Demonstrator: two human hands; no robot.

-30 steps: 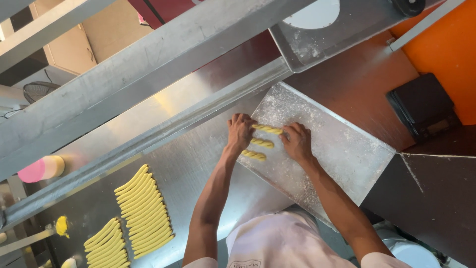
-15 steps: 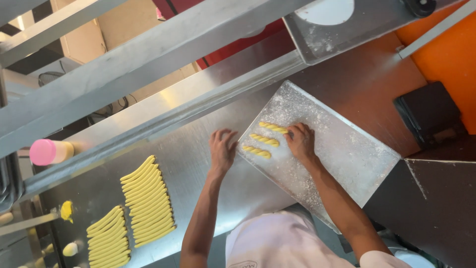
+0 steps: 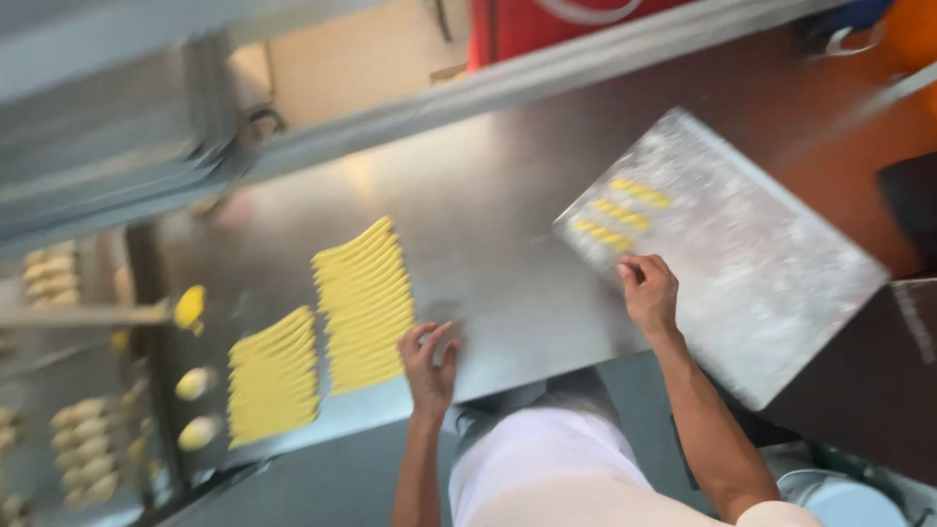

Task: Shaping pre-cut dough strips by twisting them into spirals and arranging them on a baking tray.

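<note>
A view from above onto a brushed stainless steel worktable, blurred by camera motion.

At far left, a lower shelf holds pale dough lumps, too blurred to tell apart. Just right of them, on the steel, lie two stacks of flat yellow dough strips. The smaller stack sits nearer the table's front edge; the larger stack sits beside it, a little farther back. In both, the strips lie side by side with their long axes running left to right, tilted slightly upward toward the right.

The person's left hand rests on the steel just beside the right edge of the larger stack, fingers loosely spread and slightly curled, holding nothing. It is the nearer hand to the stacks; the strips lie directly to its left, ends pointing toward it.

Farther right, the right hand is laid on the near corner of a flour-dusted rectangular metal tray, set at an angle to the table. Its fingers are bent, fingertips touching the tray, with nothing visibly pinched. Just beyond the fingers, three short yellow dough pieces lie in a row on the tray, parallel to each other and apart.

The person's white garment fills the lower centre.
</note>
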